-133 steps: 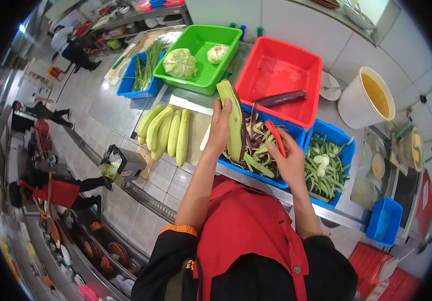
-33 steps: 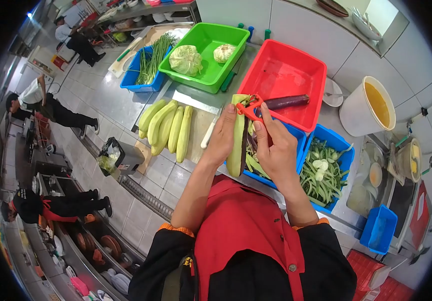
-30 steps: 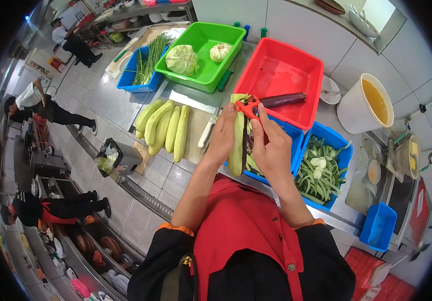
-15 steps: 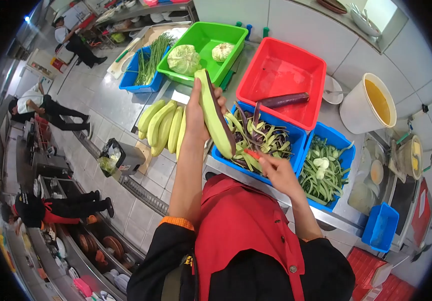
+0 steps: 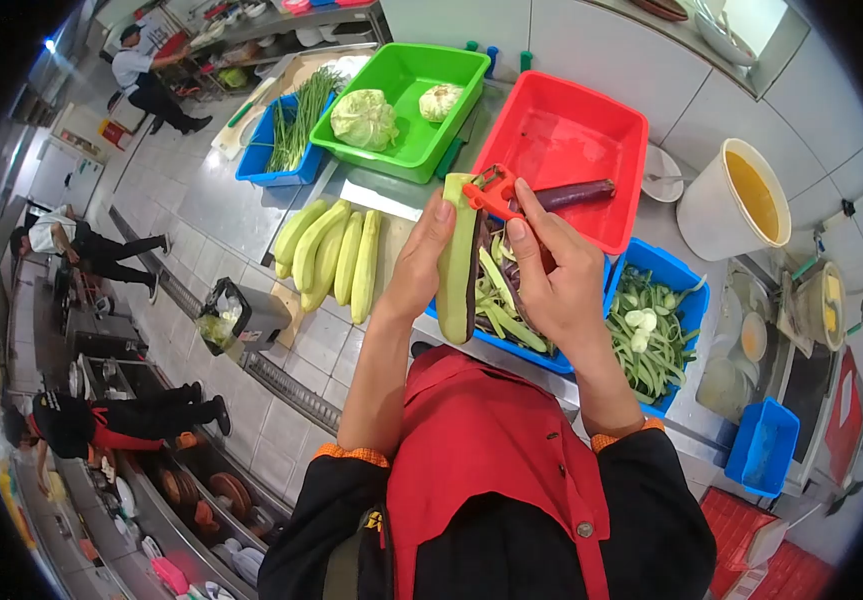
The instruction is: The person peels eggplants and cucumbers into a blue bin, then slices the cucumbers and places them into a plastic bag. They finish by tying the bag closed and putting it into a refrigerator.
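Eggplant (image 5: 459, 262), pale green, one purple strip.

The left hand (image 5: 421, 262) holds a partly peeled eggplant (image 5: 459, 265) while the right hand (image 5: 556, 270) holds a red peeler (image 5: 494, 194) against its top.

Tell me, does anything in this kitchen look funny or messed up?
I can't see any spills or breaks. But the bin past the peeled eggplants looks a bit messy, because its plastic bag bulges over the side.
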